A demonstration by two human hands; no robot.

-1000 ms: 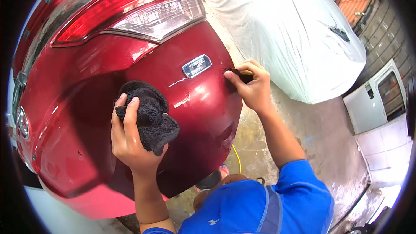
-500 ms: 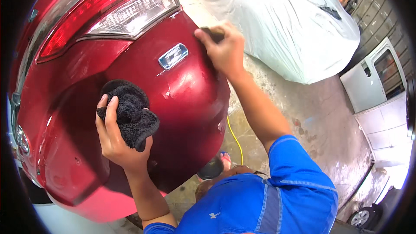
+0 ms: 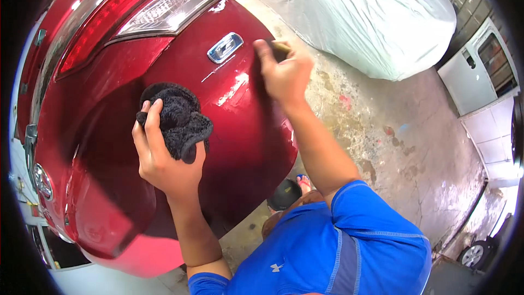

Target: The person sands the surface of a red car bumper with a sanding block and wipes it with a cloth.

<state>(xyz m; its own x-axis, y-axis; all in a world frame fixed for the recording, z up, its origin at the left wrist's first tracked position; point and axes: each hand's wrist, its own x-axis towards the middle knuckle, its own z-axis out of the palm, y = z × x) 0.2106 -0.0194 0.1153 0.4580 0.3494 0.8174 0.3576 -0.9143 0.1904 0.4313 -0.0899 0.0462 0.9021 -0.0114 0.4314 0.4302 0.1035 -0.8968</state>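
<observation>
A dark red car rear [image 3: 234, 147] fills the left half of the view, with a red and clear tail light [image 3: 142, 13] and a chrome badge [image 3: 225, 47]. My left hand [image 3: 161, 155] grips a bunched black cloth [image 3: 177, 117] held against the red panel. My right hand [image 3: 284, 74] presses a small dark pad [image 3: 281, 49] onto the paint just right of the badge; most of the pad is hidden by my fingers.
A car under a white cover [image 3: 360, 16] stands at the upper right. A white vehicle door [image 3: 480, 65] is at the far right. Stained concrete floor [image 3: 393, 147] lies between. A wheel [image 3: 474, 254] shows at the lower right.
My right hand with the pad has slid left and up along the red panel toward the badge. My left hand keeps the black cloth against the panel.
</observation>
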